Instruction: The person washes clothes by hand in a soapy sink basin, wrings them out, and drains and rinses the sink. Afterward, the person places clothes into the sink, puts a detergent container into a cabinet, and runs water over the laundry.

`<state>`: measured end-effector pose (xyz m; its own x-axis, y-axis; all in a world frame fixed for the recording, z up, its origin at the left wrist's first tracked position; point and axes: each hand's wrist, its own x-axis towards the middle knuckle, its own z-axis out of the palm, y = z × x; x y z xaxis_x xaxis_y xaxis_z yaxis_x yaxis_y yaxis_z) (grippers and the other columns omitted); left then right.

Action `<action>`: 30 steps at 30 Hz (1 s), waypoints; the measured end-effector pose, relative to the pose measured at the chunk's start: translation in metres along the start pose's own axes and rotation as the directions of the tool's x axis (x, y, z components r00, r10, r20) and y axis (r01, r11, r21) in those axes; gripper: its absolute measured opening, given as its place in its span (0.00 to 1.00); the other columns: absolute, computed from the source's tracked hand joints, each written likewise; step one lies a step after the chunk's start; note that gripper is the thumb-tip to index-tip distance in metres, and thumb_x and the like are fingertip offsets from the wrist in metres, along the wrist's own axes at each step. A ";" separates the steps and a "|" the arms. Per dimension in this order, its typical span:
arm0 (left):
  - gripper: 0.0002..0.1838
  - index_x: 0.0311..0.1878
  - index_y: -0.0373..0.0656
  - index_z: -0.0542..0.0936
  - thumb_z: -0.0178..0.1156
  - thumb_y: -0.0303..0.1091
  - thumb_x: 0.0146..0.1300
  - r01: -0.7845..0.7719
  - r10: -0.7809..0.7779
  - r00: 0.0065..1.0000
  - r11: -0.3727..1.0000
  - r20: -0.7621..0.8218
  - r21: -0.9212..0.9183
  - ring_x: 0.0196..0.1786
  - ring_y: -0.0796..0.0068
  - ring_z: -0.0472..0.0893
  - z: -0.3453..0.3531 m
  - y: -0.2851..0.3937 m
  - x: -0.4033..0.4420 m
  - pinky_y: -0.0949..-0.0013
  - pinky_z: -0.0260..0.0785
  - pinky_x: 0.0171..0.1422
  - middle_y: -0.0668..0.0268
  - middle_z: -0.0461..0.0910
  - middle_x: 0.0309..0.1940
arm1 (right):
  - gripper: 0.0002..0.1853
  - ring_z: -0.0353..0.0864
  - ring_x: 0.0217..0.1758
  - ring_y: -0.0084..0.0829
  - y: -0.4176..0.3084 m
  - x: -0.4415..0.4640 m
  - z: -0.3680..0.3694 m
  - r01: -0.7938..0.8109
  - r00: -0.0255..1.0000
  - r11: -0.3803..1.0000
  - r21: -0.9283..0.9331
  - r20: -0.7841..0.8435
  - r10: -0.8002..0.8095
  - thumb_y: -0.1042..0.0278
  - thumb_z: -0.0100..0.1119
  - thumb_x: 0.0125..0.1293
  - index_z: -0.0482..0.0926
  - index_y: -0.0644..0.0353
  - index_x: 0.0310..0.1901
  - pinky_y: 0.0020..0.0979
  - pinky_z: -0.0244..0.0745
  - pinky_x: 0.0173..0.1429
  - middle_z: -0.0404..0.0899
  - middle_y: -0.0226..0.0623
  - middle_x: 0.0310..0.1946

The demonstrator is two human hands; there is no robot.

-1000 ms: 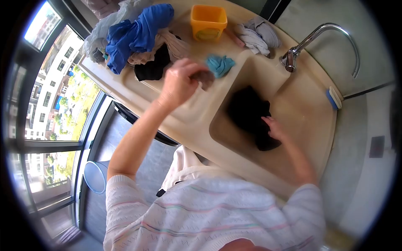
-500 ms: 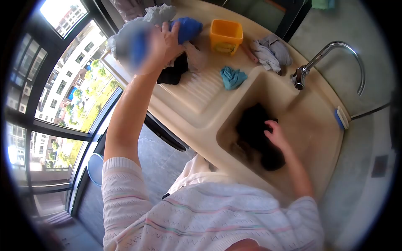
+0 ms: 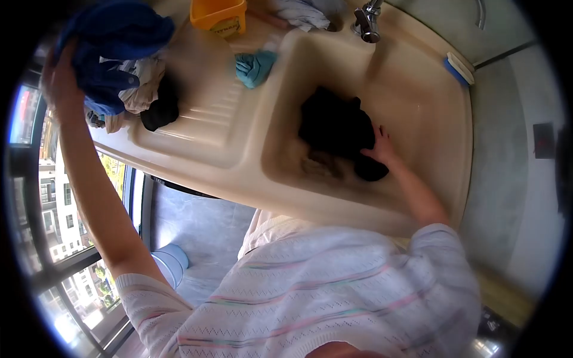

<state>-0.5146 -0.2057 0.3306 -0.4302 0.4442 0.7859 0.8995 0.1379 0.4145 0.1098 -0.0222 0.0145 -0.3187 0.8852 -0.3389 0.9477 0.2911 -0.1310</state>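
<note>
At the upper left, my left hand [image 3: 62,86] is closed on a blue cloth garment [image 3: 116,33], which is bunched up and partly hides the fingers. A cream cloth [image 3: 143,86] and a black cloth [image 3: 161,110] lie just beside it on the ribbed side of the counter. Down in the sink basin [image 3: 412,113], my right hand [image 3: 382,148] rests with fingers apart against the right side of a dark, bunched garment [image 3: 337,122]. Brownish fabric [image 3: 322,164] shows at the lower edge of that pile.
A teal cloth [image 3: 255,67] lies left of the basin. Behind it are a yellow container [image 3: 219,17] and a grey cloth [image 3: 304,13]. The tap [image 3: 367,24] stands at the back; a brush [image 3: 459,68] sits on the right rim. A blue bucket [image 3: 172,262] is on the floor.
My view has turned, so the sink sits further left and higher. The blue garment has been lifted and spread in my left hand. My right hand has come down against the dark garment.
</note>
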 end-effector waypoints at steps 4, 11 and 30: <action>0.23 0.52 0.51 0.74 0.62 0.38 0.51 0.160 -0.186 0.982 0.792 0.016 -0.589 0.47 0.64 0.76 -0.012 0.088 0.000 0.67 0.68 0.53 0.59 0.75 0.47 | 0.47 0.64 0.60 0.50 0.028 0.024 0.010 0.125 0.987 0.972 0.200 0.072 -0.142 0.56 0.69 0.43 0.55 0.54 0.65 0.40 0.64 0.61 0.62 0.51 0.59; 0.18 0.46 0.38 0.75 0.63 0.29 0.50 0.504 0.071 0.861 0.008 0.503 -0.864 0.40 0.75 0.78 0.030 0.275 -0.063 0.73 0.71 0.46 0.62 0.79 0.39 | 0.30 0.72 0.53 0.35 0.055 0.059 -0.029 -0.082 0.970 0.576 0.813 0.197 -0.140 0.55 0.59 0.56 0.66 0.61 0.58 0.32 0.67 0.55 0.72 0.41 0.50; 0.40 0.62 0.52 0.64 0.56 0.59 0.45 0.196 -0.421 0.898 0.643 0.128 0.740 0.61 0.51 0.64 0.056 -0.077 -0.055 0.50 0.57 0.62 0.56 0.65 0.59 | 0.27 0.74 0.49 0.38 -0.124 0.089 -0.201 0.685 0.650 0.579 0.442 -0.730 -0.212 0.65 0.62 0.53 0.68 0.54 0.56 0.33 0.69 0.53 0.73 0.44 0.48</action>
<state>-0.5557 -0.1908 0.2302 -0.7550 0.4545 0.4727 0.5506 0.8309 0.0806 -0.0330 0.0934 0.1876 -0.3950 0.7784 0.4879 0.3221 0.6147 -0.7200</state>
